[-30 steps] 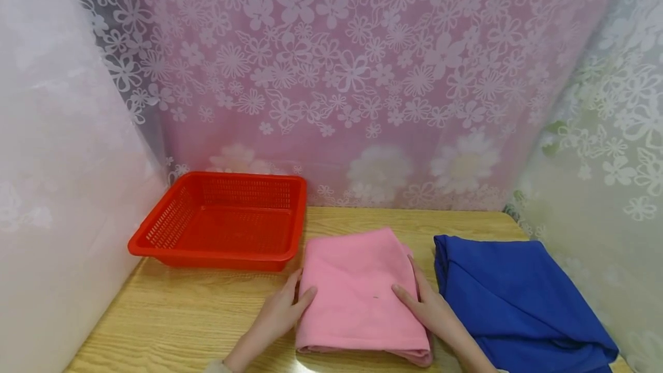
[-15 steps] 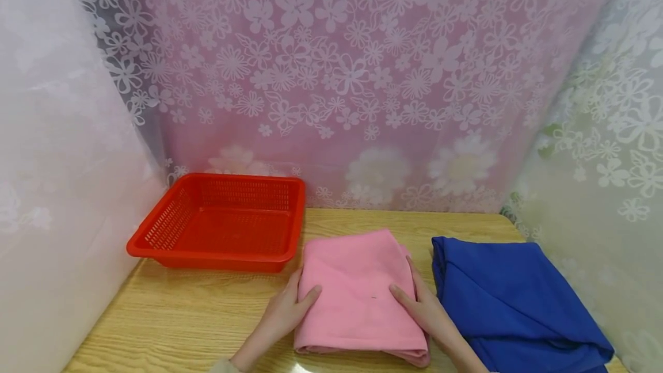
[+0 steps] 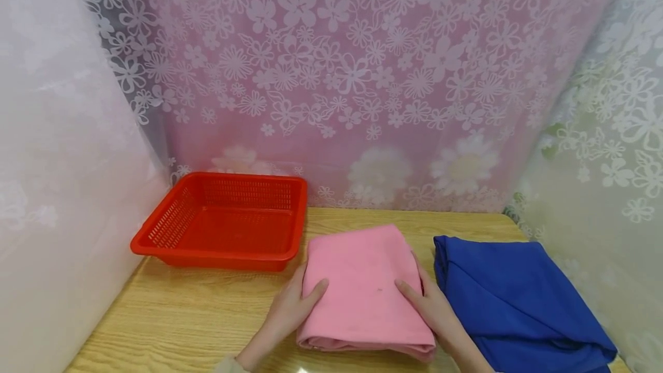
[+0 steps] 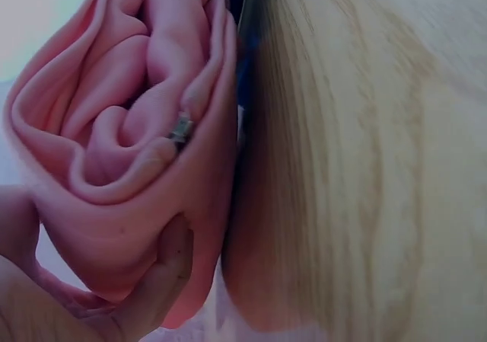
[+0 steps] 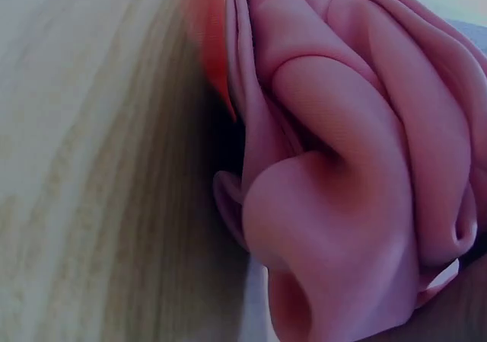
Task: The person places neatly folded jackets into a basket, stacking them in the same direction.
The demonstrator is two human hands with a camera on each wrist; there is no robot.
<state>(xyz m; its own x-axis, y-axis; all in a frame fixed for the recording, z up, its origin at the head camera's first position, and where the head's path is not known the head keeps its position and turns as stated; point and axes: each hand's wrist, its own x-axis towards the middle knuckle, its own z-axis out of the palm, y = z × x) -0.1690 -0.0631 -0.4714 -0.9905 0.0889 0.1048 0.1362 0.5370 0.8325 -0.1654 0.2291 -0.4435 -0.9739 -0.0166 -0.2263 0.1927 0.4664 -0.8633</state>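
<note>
A folded pink cloth, possibly a garment, is between both hands at the front middle of the table. My left hand grips its left side, thumb on top and fingers tucked underneath. On the opposite side my right hand holds it the same way, its fingers mostly hidden. Thick rolled layers of the pink cloth show in the left wrist view, with a small shiny piece among them. In the right wrist view, loose folds of the pink cloth bulge out beside the tabletop.
A red plastic basket with slotted walls stands at the back left, nothing inside it. Folded blue cloth lies to the right, near my right forearm. Flowered sheets hang behind and on both sides of the wooden table.
Both hands have tightened around the pink cloth, the left thumb reaching further over it. The cloth has risen slightly and its front edge has shifted. Basket and blue cloth stay put.
</note>
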